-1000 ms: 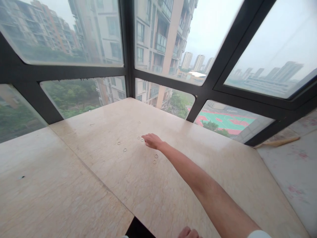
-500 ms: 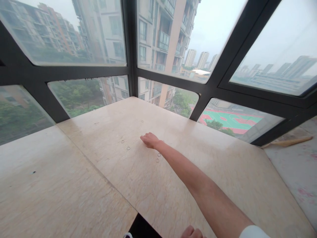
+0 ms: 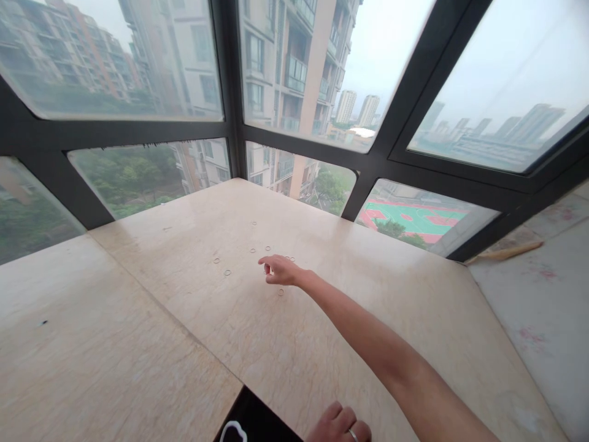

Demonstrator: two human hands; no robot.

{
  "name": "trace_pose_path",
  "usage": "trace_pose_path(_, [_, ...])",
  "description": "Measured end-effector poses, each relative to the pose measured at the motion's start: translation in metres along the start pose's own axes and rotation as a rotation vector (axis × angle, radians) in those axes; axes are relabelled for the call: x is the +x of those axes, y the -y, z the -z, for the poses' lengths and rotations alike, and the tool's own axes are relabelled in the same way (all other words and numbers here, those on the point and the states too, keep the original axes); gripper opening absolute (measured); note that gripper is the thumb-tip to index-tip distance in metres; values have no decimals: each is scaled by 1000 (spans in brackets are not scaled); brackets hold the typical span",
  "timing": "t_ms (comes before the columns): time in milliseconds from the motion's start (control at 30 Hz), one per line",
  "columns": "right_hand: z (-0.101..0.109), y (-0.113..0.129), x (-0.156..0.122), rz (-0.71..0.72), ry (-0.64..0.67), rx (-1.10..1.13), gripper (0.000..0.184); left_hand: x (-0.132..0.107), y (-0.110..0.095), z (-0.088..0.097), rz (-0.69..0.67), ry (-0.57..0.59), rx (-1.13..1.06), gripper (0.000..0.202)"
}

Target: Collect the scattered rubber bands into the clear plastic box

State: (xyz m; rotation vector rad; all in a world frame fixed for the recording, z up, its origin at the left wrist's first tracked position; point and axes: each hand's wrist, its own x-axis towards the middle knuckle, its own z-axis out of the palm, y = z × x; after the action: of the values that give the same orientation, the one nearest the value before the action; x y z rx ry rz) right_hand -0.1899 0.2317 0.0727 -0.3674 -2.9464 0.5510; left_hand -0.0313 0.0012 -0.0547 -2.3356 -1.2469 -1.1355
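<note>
My right hand (image 3: 280, 270) reaches over the pale stone sill (image 3: 184, 374). Its index finger points left while the other fingers curl, and nothing shows between them. Several thin rings lie flat around it: one ring (image 3: 267, 248) just beyond the fingertip, another ring (image 3: 227, 272) to its left, and one ring (image 3: 280, 292) just below the palm. Farther back is a single ring (image 3: 254, 223). At the bottom edge my left hand (image 3: 339, 423) is closed, knuckles up, wearing a silver finger ring (image 3: 353, 434). Whatever its fingers may hold is hidden.
A black flat thing (image 3: 257, 416) with a white curved shape on it stands at the bottom, left of my left hand. A small dark bit (image 3: 44, 322) lies at far left. Dark window frames (image 3: 234, 92) border the sill, and a flowered wall (image 3: 524, 313) rises at right.
My right hand has drawn slightly back, its index finger now stretched out, uncovering two rings near the fingertip. My left hand shows more at the bottom. The view has shifted a little right.
</note>
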Motion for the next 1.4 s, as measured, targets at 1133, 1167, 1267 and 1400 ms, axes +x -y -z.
trace_pose_path(1133, [17, 61, -551, -1337, -1116, 241, 35, 25, 17, 50, 272, 307, -213, 26])
trace_pose_path(1167, [16, 59, -552, -1324, -1091, 176, 35, 24, 19, 49, 286, 301, -224, 26])
trace_pose_path(1267, [14, 52, -554, -1241, -1016, 37, 35, 26, 21, 47, 348, 300, -277, 25])
trace_pose_path(1400, [9, 50, -553, -1225, -955, -35, 36, 35, 21, 52, 437, 341, -356, 23])
